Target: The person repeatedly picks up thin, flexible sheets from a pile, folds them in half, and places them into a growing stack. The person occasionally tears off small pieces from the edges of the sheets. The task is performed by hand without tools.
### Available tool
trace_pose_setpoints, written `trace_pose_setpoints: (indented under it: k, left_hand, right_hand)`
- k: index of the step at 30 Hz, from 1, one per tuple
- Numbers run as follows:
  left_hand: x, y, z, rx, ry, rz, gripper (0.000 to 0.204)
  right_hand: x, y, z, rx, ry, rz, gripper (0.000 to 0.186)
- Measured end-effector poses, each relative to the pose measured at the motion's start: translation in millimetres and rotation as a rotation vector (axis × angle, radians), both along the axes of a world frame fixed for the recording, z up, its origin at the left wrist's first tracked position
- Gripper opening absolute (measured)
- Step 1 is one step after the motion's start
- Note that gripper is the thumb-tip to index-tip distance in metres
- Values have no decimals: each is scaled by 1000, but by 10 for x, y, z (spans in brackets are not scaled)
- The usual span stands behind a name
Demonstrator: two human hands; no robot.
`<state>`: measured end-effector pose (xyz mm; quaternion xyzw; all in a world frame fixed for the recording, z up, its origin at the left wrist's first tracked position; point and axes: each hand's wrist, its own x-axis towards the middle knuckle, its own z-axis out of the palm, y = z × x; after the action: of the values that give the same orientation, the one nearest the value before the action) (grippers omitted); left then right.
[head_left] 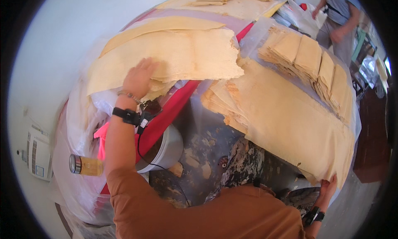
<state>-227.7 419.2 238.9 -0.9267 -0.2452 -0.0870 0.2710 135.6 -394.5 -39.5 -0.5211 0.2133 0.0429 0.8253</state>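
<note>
Two containers show at the left: a white bucket (173, 146), partly covered by red cloth (176, 105), its brownish inside too hidden to identify, and a clear lidded jar (89, 166) that looks amber within. The left hand (140, 76) lies on the left tan sheets (186, 52), fingers extended, too blurred to tell whether spread. The right hand (328, 186) touches the near edge of the right tan sheets (290, 114); I cannot tell whether its fingers pinch.

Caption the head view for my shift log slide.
Left hand on a tan sheet, right hand at the edge of another sheet, white bucket in view.
</note>
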Motion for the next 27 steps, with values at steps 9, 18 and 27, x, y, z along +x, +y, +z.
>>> trace_pose_setpoints:
  k: [9, 18, 27]
  left_hand:
    - [-117, 546, -94, -170, -48, -43, 35]
    - [-211, 750, 303, -601, -86, 6, 28]
    - [-96, 688, -185, -251, -216, -80, 38]
  right_hand:
    - [169, 22, 352, -226, -264, -86, 41]
    - [48, 14, 236, 46, -144, -103, 47]
    - [204, -231, -44, -31, -259, 111, 29]
